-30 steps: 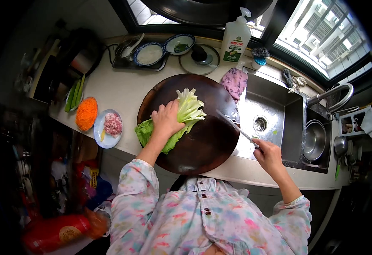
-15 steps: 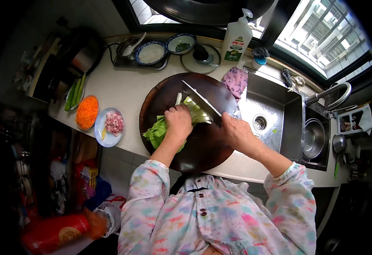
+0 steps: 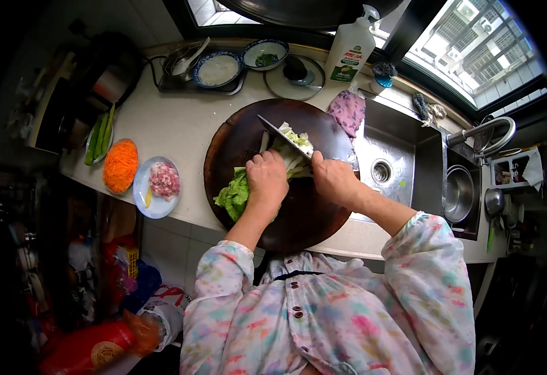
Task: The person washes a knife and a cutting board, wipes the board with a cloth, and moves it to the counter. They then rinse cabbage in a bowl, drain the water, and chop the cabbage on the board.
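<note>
Two bare hands meet at the middle of the frame above a round, dark chopping board [image 3: 308, 228] that lies on the pale tabletop [image 3: 179, 128]. The left hand [image 3: 266, 179] presses down on a bunch of cabbage leaves [image 3: 234, 195], its fingers curled over them with the knuckles facing the blade. The leaves lie across the centre of the board, the green leafy ends toward the lower left and the white stalks toward the upper right. The right hand [image 3: 331, 179] is just beside the left, its fingers closed around the handle of a cleaver [image 3: 284, 135]. The blade runs diagonally up and to the left from the hand and sits on the white stalks, close against the left hand's knuckles. Cut pale pieces lie on the far side of the blade. At the left of the frame a plate [image 3: 139, 190] carries chopped meat, with a heap of shredded carrot [image 3: 120, 165] beside it and green vegetable strips [image 3: 98, 137] farther up. Along the top stand two bowls [image 3: 218, 69], a glass lid [image 3: 295, 80] and a pump bottle [image 3: 351, 47]. A purple cloth [image 3: 347, 109] lies between the board and the steel sink [image 3: 408, 156] at the right.
</note>
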The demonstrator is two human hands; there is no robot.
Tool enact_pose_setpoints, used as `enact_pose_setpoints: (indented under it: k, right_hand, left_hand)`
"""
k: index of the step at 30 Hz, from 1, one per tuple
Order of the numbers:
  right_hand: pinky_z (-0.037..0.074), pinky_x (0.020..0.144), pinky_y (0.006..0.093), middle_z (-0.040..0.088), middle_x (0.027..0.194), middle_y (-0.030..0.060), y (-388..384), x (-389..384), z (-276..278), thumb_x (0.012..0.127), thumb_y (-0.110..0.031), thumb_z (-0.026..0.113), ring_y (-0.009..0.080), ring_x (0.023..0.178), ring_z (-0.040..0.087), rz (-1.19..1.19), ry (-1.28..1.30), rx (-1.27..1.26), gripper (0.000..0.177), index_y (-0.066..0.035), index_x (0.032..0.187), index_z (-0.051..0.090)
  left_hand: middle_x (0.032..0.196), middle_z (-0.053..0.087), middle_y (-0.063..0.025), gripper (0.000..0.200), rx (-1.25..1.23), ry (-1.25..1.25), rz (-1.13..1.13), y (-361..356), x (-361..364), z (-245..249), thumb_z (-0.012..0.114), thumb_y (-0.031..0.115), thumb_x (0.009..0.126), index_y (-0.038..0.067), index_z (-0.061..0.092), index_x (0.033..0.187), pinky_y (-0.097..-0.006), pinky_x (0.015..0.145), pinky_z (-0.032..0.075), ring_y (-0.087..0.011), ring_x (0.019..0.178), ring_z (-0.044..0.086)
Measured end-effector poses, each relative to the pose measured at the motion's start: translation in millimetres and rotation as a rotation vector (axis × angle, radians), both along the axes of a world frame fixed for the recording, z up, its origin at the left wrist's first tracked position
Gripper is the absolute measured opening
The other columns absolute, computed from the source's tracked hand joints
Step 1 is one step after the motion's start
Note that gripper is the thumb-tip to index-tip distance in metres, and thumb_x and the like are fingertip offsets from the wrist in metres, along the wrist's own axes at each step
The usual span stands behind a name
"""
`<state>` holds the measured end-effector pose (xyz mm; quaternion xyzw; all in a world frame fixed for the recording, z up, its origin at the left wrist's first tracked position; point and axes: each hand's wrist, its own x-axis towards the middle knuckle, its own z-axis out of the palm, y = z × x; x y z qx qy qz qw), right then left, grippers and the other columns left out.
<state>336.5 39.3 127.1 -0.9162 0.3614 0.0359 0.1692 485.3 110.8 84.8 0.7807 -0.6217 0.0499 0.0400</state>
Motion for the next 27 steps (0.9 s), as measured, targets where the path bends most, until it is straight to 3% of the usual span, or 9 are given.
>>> enact_pose_setpoints:
  k: [4, 8, 10, 13, 20, 27]
  right_hand:
    - [0.048, 0.056, 0.0471, 0.061, 0.065, 0.0211, -0.2, -6.5, -1.4, 0.080, -0.003, 0.044, 0.0390, 0.061, 0.061, 0.049, -0.094, -0.069, 0.011, 0.002, 0.089, 0.042]
    - [0.044, 0.057, 0.0494, 0.058, 0.066, 0.0216, 2.9, -20.9, 30.7, 0.081, -0.007, 0.049, 0.0423, 0.064, 0.057, -0.025, -0.122, -0.034, 0.014, 0.000, 0.090, 0.039]
    - [0.044, 0.057, 0.0494, 0.058, 0.067, 0.0219, 20.6, -33.6, 54.2, 0.080, -0.006, 0.049, 0.0426, 0.064, 0.057, -0.015, -0.188, -0.055, 0.016, -0.001, 0.090, 0.039]
    - [0.044, 0.056, 0.0490, 0.058, 0.066, 0.0220, 43.1, -41.4, 66.0, 0.077, -0.005, 0.051, 0.0423, 0.064, 0.057, 0.010, -0.206, -0.015, 0.018, -0.001, 0.089, 0.038]
    - [0.046, 0.051, 0.0463, 0.059, 0.063, 0.0196, 50.6, -34.1, 48.0, 0.073, -0.002, 0.052, 0.0381, 0.060, 0.061, 0.017, -0.024, -0.004, 0.021, 0.001, 0.089, 0.038]
    - [0.049, 0.054, 0.0445, 0.061, 0.066, 0.0205, 23.1, -9.2, 35.6, 0.075, -0.002, 0.049, 0.0373, 0.061, 0.062, 0.119, -0.067, -0.016, 0.016, 0.004, 0.088, 0.042]
  left_hand:
    - [0.084, 0.057, -0.0087, 0.042, -0.085, 0.031, -0.054, 7.8, 1.7, 6.6, 0.072, 0.013, 0.059, 0.004, 0.054, 0.097, -0.0376, 0.068, 0.044, -0.0260, 0.079, 0.057]
    - [0.083, 0.057, -0.0098, 0.044, -0.155, 0.064, -0.037, 8.5, 4.5, -5.4, 0.073, 0.015, 0.058, 0.004, 0.053, 0.095, -0.0379, 0.068, 0.045, -0.0274, 0.080, 0.057]
    - [0.086, 0.058, -0.0103, 0.041, -0.061, 0.182, 0.016, 6.5, 4.3, 2.0, 0.071, 0.013, 0.062, 0.001, 0.054, 0.097, -0.0358, 0.072, 0.045, -0.0261, 0.082, 0.056]
    - [0.088, 0.058, -0.0119, 0.036, 0.008, 0.157, 0.050, 1.4, 5.5, -0.7, 0.069, 0.018, 0.064, 0.002, 0.056, 0.093, -0.0366, 0.074, 0.046, -0.0273, 0.085, 0.056]
    - [0.087, 0.059, -0.0142, 0.028, -0.044, 0.145, 0.050, 3.2, 4.7, -6.9, 0.068, 0.018, 0.063, 0.002, 0.061, 0.085, -0.0372, 0.074, 0.046, -0.0289, 0.083, 0.057]
    - [0.081, 0.059, -0.0138, 0.026, -0.036, 0.219, 0.016, 5.3, 10.6, 2.2, 0.069, 0.013, 0.060, 0.002, 0.060, 0.082, -0.0373, 0.072, 0.047, -0.0280, 0.080, 0.057]
